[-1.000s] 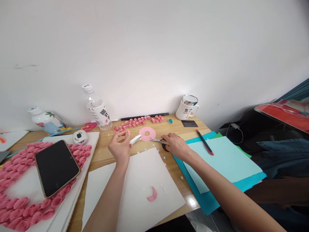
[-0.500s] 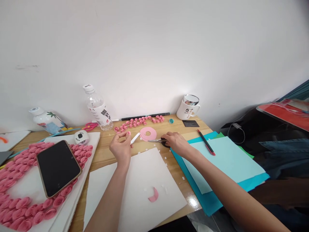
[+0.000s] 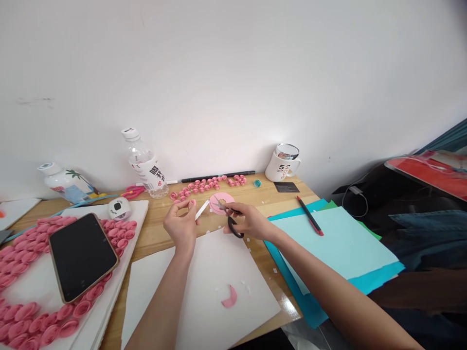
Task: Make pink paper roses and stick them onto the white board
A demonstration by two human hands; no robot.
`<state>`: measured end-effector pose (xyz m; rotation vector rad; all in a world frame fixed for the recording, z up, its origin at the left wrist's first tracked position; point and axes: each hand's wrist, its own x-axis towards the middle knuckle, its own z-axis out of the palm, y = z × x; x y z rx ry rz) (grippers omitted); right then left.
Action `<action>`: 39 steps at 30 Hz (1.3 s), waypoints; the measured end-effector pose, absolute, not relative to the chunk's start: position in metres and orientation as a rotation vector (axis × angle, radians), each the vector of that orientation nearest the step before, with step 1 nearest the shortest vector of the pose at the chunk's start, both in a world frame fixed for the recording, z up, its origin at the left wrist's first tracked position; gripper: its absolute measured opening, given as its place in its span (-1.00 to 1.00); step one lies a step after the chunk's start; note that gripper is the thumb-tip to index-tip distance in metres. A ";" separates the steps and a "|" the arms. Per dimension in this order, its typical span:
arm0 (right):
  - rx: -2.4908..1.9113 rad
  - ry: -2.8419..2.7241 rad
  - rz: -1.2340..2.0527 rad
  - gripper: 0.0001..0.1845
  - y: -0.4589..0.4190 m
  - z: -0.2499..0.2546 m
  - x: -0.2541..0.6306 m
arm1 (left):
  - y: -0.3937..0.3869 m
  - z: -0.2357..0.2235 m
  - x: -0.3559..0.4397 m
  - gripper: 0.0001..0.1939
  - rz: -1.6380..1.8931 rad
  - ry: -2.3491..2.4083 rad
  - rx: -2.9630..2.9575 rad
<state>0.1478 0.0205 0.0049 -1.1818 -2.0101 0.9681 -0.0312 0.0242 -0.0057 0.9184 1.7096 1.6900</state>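
My left hand [image 3: 182, 228] is closed in a pinch on a small rolled pink paper flower [image 3: 193, 202]. A narrow white strip [image 3: 203, 209] sticks out to the right of those fingers; it looks like tape, and its near end is hidden by them. My right hand [image 3: 253, 222] grips black-handled scissors [image 3: 230, 226], fingers in the loops. Their blades point left, a little apart, over a flat pink paper ring [image 3: 229, 197] and close to the strip's free end. Below both hands lies a white sheet [image 3: 204, 282] with a pink crescent scrap [image 3: 229, 297] on it.
Several pink paper rolls [image 3: 207, 183] lie along the wall by a black pen [image 3: 233, 173]. A bottle [image 3: 148, 167] and mug [image 3: 282, 165] stand behind. Left, a phone [image 3: 83, 257] rests on a flower-covered board. Right are blue sheets [image 3: 339, 238] and a red-black pen [image 3: 310, 216].
My right hand has lifted the scissors off the table beside the ring and brought them left toward the white strip. The left hand keeps its pinch, and the view has shifted slightly.
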 end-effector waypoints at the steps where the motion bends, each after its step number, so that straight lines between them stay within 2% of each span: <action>1: -1.199 -2.050 0.927 -0.53 0.021 0.004 0.143 | 0.025 -0.006 -0.031 -0.69 1.696 1.713 0.916; 12: -1.348 -2.262 0.640 -0.50 0.020 0.006 0.121 | 0.029 -0.008 -0.031 -0.68 1.711 1.706 0.853; 20: -1.436 -2.239 0.617 -0.91 0.017 0.015 0.122 | 0.029 -0.013 -0.033 -0.65 1.702 1.721 0.892; 34: -1.596 -2.211 0.565 -0.85 0.021 0.015 0.126 | 0.026 -0.004 -0.031 -0.72 1.697 1.673 0.876; 39: -1.802 -2.202 0.286 -0.83 0.030 0.022 0.139 | 0.023 0.001 -0.032 -0.73 1.681 1.778 0.922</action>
